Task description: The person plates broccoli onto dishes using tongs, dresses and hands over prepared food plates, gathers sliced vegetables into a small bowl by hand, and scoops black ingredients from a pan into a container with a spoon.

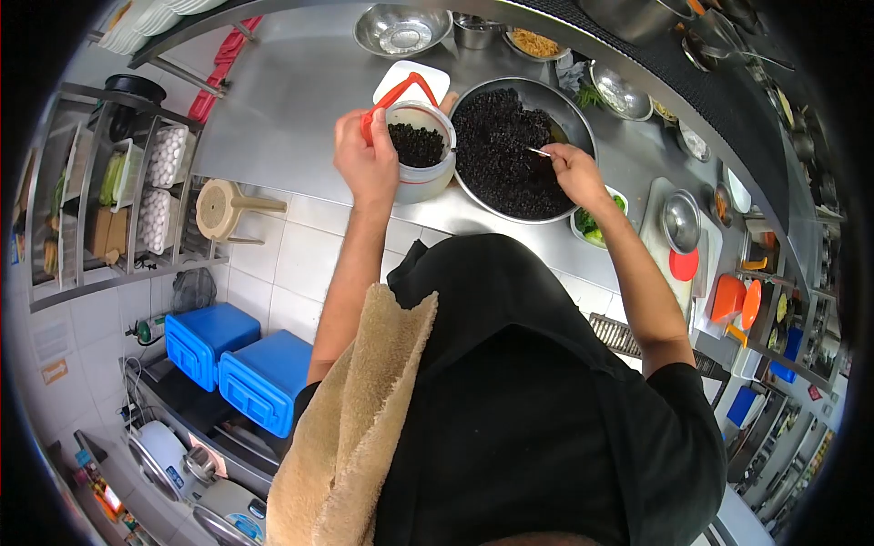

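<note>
My left hand (366,159) is closed around the red handle (401,89) of a white tub (423,187), at the tub's left side. Small dark lumps (415,144) lie inside the tub. Just right of it, touching or nearly so, stands a wide metal bowl (575,118) filled with a glossy black mass of small pieces (505,146), perhaps beans. Over the bowl's right side my right hand (580,175) pinches the thin metal handle of a utensil, likely a spoon (539,152); its far end is hidden in the black pieces.
A white lid or tray (411,80) lies behind the tub. Another metal bowl (403,32) stands at the back. Green vegetables (592,223) sit in a container by my right wrist. Farther right, a small metal bowl (680,221) rests on a cutting board (657,196). An overhead shelf (637,68) crosses above.
</note>
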Demonstrator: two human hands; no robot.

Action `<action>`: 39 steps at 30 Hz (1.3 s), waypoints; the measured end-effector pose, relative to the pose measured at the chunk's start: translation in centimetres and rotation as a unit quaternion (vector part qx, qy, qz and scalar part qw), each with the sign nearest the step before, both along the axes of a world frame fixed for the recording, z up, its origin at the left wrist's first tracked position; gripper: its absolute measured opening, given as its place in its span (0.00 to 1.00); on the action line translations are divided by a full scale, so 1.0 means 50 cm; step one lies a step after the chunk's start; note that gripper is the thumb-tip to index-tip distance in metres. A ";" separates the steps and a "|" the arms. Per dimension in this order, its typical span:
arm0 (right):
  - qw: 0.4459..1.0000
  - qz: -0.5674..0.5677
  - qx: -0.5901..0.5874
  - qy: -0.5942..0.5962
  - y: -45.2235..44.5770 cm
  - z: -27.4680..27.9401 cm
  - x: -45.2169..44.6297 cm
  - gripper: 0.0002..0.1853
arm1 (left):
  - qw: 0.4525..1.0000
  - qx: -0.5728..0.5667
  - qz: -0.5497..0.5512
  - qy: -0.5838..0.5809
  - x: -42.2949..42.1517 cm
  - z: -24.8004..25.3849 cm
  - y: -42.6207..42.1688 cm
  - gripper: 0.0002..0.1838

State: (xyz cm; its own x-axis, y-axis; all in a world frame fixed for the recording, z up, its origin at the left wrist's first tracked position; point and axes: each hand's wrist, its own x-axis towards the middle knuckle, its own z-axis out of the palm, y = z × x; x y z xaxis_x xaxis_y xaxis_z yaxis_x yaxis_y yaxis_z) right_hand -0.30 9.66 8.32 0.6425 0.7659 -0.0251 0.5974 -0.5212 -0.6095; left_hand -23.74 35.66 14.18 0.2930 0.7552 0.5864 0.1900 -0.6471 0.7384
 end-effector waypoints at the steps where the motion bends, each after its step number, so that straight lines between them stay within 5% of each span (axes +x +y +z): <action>1: 1.000 -0.005 0.003 -0.001 0.000 0.012 -0.002 0.13 | 1.000 0.001 0.000 0.001 -0.001 -0.001 0.000 0.11; 15: 0.993 0.052 0.042 -0.098 0.080 0.255 -0.089 0.13 | 1.000 0.024 0.007 -0.010 -0.002 -0.017 0.009 0.11; 23: 0.932 0.202 0.001 -0.302 0.189 0.173 -0.226 0.10 | 1.000 0.023 0.000 -0.020 -0.007 -0.017 0.002 0.12; 29: 0.922 0.168 0.078 -0.341 0.182 0.174 -0.232 0.14 | 1.000 0.017 0.005 -0.021 -0.011 -0.019 0.001 0.12; 39: 0.973 0.067 0.125 -0.183 0.134 0.155 -0.203 0.12 | 1.000 -0.014 0.002 -0.008 -0.013 -0.009 -0.007 0.12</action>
State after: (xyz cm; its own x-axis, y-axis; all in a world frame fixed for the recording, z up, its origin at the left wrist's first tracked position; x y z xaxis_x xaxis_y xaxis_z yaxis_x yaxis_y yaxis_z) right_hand -10.45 16.33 16.08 0.4671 0.7967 0.3835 0.8505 -0.2862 -0.4413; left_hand -24.38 35.30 13.75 0.2808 0.7730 0.5689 0.1803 -0.6247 0.7598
